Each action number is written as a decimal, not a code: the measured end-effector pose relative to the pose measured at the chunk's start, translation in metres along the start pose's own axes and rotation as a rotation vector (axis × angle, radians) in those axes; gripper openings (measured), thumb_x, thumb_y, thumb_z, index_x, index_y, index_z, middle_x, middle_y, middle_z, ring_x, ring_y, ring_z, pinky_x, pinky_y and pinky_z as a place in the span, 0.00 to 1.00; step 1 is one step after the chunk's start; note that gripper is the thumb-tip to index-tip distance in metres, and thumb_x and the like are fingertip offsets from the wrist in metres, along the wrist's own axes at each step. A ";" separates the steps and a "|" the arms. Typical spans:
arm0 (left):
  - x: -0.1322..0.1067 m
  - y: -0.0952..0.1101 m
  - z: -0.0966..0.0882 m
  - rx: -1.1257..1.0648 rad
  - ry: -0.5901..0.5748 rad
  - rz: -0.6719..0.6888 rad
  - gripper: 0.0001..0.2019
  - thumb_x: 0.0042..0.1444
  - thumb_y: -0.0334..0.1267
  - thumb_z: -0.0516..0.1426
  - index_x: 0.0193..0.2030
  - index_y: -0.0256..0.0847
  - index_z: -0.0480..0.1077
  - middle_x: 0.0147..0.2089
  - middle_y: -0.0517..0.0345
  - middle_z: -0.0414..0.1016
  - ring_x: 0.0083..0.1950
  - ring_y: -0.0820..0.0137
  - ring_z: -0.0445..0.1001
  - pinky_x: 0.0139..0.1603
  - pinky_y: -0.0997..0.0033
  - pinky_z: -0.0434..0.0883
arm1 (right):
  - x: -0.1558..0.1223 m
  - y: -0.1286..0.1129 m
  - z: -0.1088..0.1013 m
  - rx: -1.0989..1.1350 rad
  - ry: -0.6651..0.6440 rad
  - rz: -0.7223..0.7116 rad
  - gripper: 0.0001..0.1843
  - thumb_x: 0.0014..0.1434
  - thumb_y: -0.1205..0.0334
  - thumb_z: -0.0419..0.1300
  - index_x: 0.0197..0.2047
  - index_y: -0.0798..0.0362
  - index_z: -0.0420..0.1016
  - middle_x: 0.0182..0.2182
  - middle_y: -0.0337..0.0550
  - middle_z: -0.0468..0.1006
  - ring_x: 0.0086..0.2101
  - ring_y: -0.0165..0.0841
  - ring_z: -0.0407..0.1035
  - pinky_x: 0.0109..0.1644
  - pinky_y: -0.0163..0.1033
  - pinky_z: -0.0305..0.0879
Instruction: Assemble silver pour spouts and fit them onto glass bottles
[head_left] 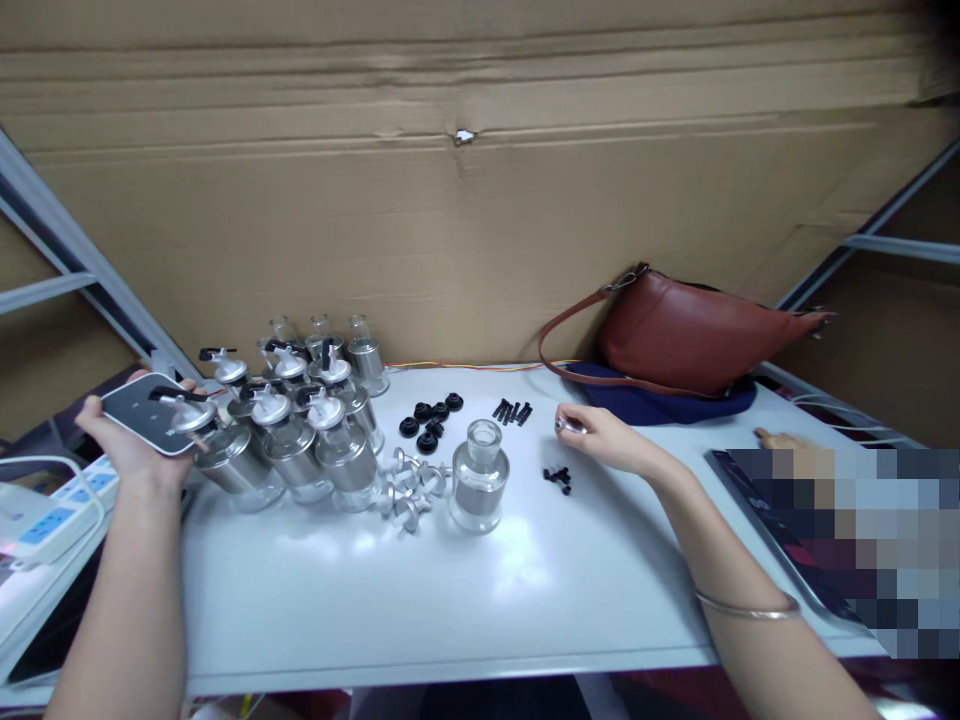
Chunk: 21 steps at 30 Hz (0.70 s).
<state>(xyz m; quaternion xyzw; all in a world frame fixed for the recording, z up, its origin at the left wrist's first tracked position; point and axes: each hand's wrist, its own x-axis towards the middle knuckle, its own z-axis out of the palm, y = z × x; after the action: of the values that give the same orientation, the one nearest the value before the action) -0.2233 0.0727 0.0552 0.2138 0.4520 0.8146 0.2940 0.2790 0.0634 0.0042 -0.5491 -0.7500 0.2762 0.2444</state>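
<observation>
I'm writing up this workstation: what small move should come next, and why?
Probably setting down the dark, flat, pale-rimmed panel: it occupies the left hand, while the clear glass bottle with a metallic band stands uncapped and untouched, and the right hand holds something small and shiny.

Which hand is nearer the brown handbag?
Right: the right hand is in front and left of the brown handbag; the left hand is farther away, left of the glass bottles.

Left hand [133,452] holds a dark flat device [141,408], right hand [604,436] a shiny piece [573,425].
</observation>
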 end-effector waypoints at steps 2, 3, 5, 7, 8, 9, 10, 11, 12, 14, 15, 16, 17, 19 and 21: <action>0.001 -0.001 0.000 -0.066 0.042 -0.023 0.24 0.58 0.47 0.32 0.31 0.41 0.64 0.25 0.61 0.67 0.25 0.69 0.71 0.25 0.70 0.67 | -0.001 0.003 -0.006 -0.009 -0.047 0.000 0.07 0.46 0.58 0.55 0.24 0.51 0.61 0.23 0.35 0.63 0.27 0.32 0.57 0.34 0.36 0.55; 0.001 -0.002 0.001 -0.106 0.044 -0.036 0.24 0.58 0.47 0.32 0.31 0.41 0.65 0.25 0.61 0.67 0.25 0.68 0.71 0.25 0.70 0.67 | -0.002 0.004 -0.009 -0.009 -0.063 -0.002 0.08 0.46 0.57 0.55 0.25 0.52 0.62 0.24 0.37 0.65 0.28 0.32 0.58 0.35 0.37 0.56; -0.001 -0.001 0.002 -0.131 0.022 -0.043 0.24 0.58 0.48 0.32 0.30 0.41 0.64 0.25 0.61 0.67 0.26 0.68 0.71 0.26 0.69 0.67 | -0.004 0.004 -0.012 -0.012 -0.085 0.001 0.09 0.48 0.55 0.54 0.28 0.52 0.65 0.27 0.39 0.68 0.31 0.34 0.60 0.37 0.37 0.57; -0.003 0.001 0.004 -0.129 0.019 -0.055 0.24 0.59 0.48 0.32 0.29 0.41 0.64 0.24 0.61 0.66 0.26 0.68 0.71 0.27 0.70 0.67 | -0.005 0.006 -0.014 -0.022 -0.127 0.015 0.11 0.48 0.55 0.54 0.30 0.53 0.69 0.29 0.41 0.71 0.32 0.35 0.62 0.38 0.38 0.59; -0.003 0.001 0.005 -0.117 0.027 -0.066 0.24 0.59 0.47 0.32 0.29 0.41 0.64 0.24 0.61 0.67 0.26 0.68 0.71 0.27 0.70 0.67 | -0.006 0.007 -0.014 -0.031 -0.156 0.027 0.11 0.47 0.55 0.55 0.31 0.53 0.71 0.28 0.41 0.72 0.31 0.35 0.63 0.37 0.38 0.59; -0.003 0.001 0.006 -0.101 0.042 -0.073 0.24 0.59 0.47 0.32 0.30 0.41 0.64 0.24 0.60 0.67 0.26 0.68 0.71 0.27 0.70 0.66 | -0.006 0.008 -0.015 -0.042 -0.186 0.042 0.12 0.46 0.55 0.56 0.30 0.54 0.73 0.28 0.42 0.73 0.30 0.35 0.64 0.36 0.38 0.59; -0.003 0.001 0.007 -0.083 0.057 -0.079 0.25 0.59 0.47 0.32 0.30 0.41 0.65 0.24 0.60 0.68 0.27 0.67 0.71 0.27 0.69 0.66 | -0.007 0.009 -0.015 -0.053 -0.211 0.056 0.12 0.45 0.56 0.57 0.30 0.55 0.74 0.27 0.42 0.74 0.29 0.35 0.64 0.35 0.38 0.59; -0.003 0.000 0.008 -0.071 0.066 -0.082 0.25 0.59 0.47 0.32 0.31 0.41 0.66 0.24 0.59 0.69 0.27 0.66 0.71 0.28 0.68 0.66 | -0.007 0.010 -0.014 -0.064 -0.230 0.067 0.12 0.45 0.56 0.58 0.30 0.55 0.75 0.26 0.42 0.75 0.29 0.35 0.64 0.34 0.38 0.59; -0.003 -0.001 0.009 -0.065 0.076 -0.083 0.25 0.59 0.47 0.33 0.31 0.40 0.66 0.24 0.59 0.69 0.28 0.66 0.72 0.28 0.68 0.67 | -0.007 0.010 -0.013 -0.072 -0.242 0.074 0.13 0.45 0.56 0.58 0.30 0.56 0.76 0.26 0.43 0.76 0.28 0.35 0.65 0.34 0.37 0.59; -0.002 -0.002 0.011 -0.062 0.103 -0.082 0.26 0.59 0.47 0.33 0.30 0.39 0.67 0.23 0.58 0.69 0.27 0.66 0.71 0.29 0.67 0.67 | -0.006 0.005 -0.010 -0.084 -0.251 0.076 0.14 0.47 0.55 0.57 0.30 0.56 0.77 0.27 0.43 0.77 0.29 0.35 0.65 0.34 0.37 0.59; -0.003 -0.001 0.012 -0.060 0.106 -0.084 0.26 0.59 0.47 0.33 0.29 0.39 0.67 0.22 0.58 0.69 0.27 0.66 0.71 0.29 0.67 0.67 | -0.006 0.002 -0.007 -0.090 -0.251 0.073 0.14 0.48 0.54 0.57 0.31 0.56 0.77 0.27 0.43 0.77 0.29 0.35 0.66 0.34 0.36 0.59; -0.003 -0.001 0.012 -0.059 0.106 -0.085 0.26 0.59 0.47 0.33 0.29 0.39 0.67 0.21 0.58 0.69 0.26 0.66 0.71 0.29 0.67 0.67 | -0.006 -0.002 -0.004 -0.099 -0.250 0.070 0.14 0.49 0.54 0.57 0.31 0.55 0.78 0.27 0.42 0.77 0.28 0.34 0.65 0.34 0.36 0.58; -0.004 0.000 0.013 -0.057 0.101 -0.086 0.26 0.59 0.46 0.33 0.29 0.39 0.68 0.21 0.58 0.69 0.26 0.66 0.71 0.29 0.67 0.67 | -0.007 -0.006 -0.001 -0.113 -0.247 0.067 0.14 0.49 0.55 0.57 0.31 0.55 0.78 0.25 0.42 0.76 0.27 0.33 0.65 0.33 0.36 0.58; -0.005 0.001 0.013 -0.048 0.079 -0.088 0.26 0.59 0.46 0.33 0.29 0.39 0.68 0.20 0.59 0.70 0.25 0.66 0.72 0.28 0.68 0.67 | -0.008 -0.013 0.004 -0.146 -0.230 0.059 0.12 0.48 0.57 0.58 0.30 0.55 0.77 0.23 0.40 0.73 0.25 0.32 0.62 0.31 0.35 0.56; -0.005 0.001 0.012 -0.044 0.059 -0.087 0.26 0.58 0.46 0.33 0.30 0.39 0.69 0.20 0.60 0.70 0.24 0.66 0.72 0.27 0.68 0.67 | -0.010 -0.017 0.008 -0.180 -0.201 0.047 0.08 0.47 0.59 0.59 0.29 0.55 0.76 0.21 0.39 0.71 0.23 0.31 0.60 0.29 0.35 0.55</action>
<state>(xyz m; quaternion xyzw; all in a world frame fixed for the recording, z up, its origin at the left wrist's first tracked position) -0.2126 0.0756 0.0617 0.1632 0.4516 0.8167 0.3202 0.2645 0.0484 0.0090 -0.5556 -0.7794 0.2671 0.1115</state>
